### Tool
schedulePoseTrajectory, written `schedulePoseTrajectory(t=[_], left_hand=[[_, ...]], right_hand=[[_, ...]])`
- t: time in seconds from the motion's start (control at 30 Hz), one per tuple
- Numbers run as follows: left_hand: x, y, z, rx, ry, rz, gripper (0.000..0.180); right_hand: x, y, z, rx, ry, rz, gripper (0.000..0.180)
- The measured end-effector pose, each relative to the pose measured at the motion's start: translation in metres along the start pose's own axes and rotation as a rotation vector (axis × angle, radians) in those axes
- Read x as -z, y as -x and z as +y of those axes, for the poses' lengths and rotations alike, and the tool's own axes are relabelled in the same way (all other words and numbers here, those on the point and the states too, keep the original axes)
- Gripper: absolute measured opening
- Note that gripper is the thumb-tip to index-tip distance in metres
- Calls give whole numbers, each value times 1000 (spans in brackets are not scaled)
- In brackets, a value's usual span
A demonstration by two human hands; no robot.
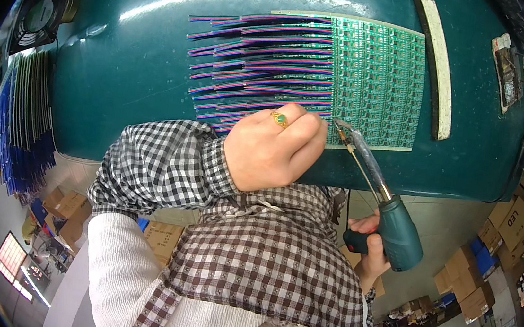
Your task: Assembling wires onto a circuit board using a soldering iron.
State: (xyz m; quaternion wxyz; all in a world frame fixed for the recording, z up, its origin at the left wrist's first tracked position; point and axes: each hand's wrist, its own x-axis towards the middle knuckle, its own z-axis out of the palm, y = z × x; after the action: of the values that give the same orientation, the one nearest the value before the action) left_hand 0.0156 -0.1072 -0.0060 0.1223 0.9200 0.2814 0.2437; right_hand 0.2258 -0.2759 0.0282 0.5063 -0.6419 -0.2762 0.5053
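Observation:
A green sheet of small circuit boards (378, 80) lies on the table, with rows of multicoloured ribbon wires (260, 69) running left from its middle. My left hand (276, 149), wearing a ring, is closed low over the wires at the sheet's near side. Its fingertips are partly hidden, pinched at the wire ends. My right hand (373, 254) grips the handle of a dark green soldering gun (401, 234) below the table's front edge. The gun's tip points up and left, reaching the board right beside my left fingers.
A long pale bar (434, 67) lies right of the sheet. Farther right is a worn, dark-stained block (506, 74). On the left stand a black fan (38, 12) and wired strips (25, 117) hanging over the green table's (116, 82) edge. Cardboard boxes (465, 280) sit on the floor.

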Motion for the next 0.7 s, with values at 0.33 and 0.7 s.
schedulePoseTrajectory(t=[0.33,0.7], left_hand=[[-2,0,-1,-1,12,-6,36],[1,1,-1,2,14,-5,36]], right_hand=[[0,-1,-1,-12,16,-22,57],[-3,-1,-1,9,26,-30,56]])
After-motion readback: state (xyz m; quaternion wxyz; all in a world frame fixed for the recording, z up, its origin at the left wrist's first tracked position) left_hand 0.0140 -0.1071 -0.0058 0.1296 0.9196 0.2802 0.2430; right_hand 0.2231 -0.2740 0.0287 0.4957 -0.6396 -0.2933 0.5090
